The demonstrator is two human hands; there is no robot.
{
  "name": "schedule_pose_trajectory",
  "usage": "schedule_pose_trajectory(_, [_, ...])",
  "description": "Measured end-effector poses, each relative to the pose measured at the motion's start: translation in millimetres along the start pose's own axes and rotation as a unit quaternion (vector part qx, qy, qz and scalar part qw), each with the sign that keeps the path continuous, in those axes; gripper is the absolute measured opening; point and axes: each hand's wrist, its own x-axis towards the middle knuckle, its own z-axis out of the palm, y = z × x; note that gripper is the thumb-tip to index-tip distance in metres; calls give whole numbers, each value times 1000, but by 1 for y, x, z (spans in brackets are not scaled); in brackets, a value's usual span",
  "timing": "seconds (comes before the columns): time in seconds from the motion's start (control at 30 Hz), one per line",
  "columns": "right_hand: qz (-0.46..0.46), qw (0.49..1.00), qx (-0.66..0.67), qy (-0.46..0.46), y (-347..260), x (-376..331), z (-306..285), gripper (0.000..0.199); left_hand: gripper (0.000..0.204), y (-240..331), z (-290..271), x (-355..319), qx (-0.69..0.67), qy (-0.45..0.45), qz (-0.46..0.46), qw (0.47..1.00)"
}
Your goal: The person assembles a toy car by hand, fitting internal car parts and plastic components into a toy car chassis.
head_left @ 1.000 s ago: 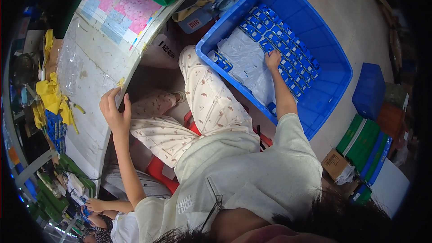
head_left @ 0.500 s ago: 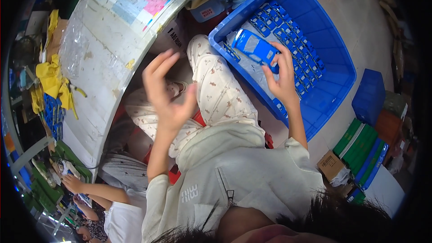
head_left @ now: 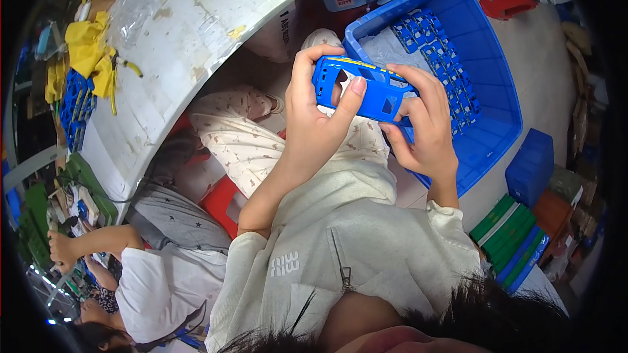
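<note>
Both hands hold one blue plastic toy-car shell (head_left: 366, 88) with window cut-outs, raised above my lap. My left hand (head_left: 314, 117) wraps its left end, thumb laid across the front. My right hand (head_left: 422, 124) grips its right end from below and behind. Just beyond the shell stands a large blue plastic crate (head_left: 497, 85) on the floor, holding several more blue shells (head_left: 445, 59) and a clear plastic bag.
A white worktable (head_left: 170, 65) curves along the left, with yellow parts (head_left: 88, 42) and blue parts (head_left: 72, 108) on it. Another person (head_left: 131, 261) sits at lower left. A red stool (head_left: 219, 199) is under me. Green and blue boxes (head_left: 517, 235) stack at lower right.
My right hand lifted a blue shell out of the crate and brought it over my lap. My left hand came off the table edge and took hold of the shell's other end.
</note>
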Motion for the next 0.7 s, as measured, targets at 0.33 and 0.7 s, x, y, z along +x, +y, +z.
schedule_pose_trajectory(0.33, [-11,998,-6,-63,-27,12,-3,23,37,-3,-27,-21,-138,-20,-1,990])
schedule_pose_trajectory(0.7, [-38,993,-92,-69,-51,20,5,26,39,-6,-38,-27,-163,-12,-79,983])
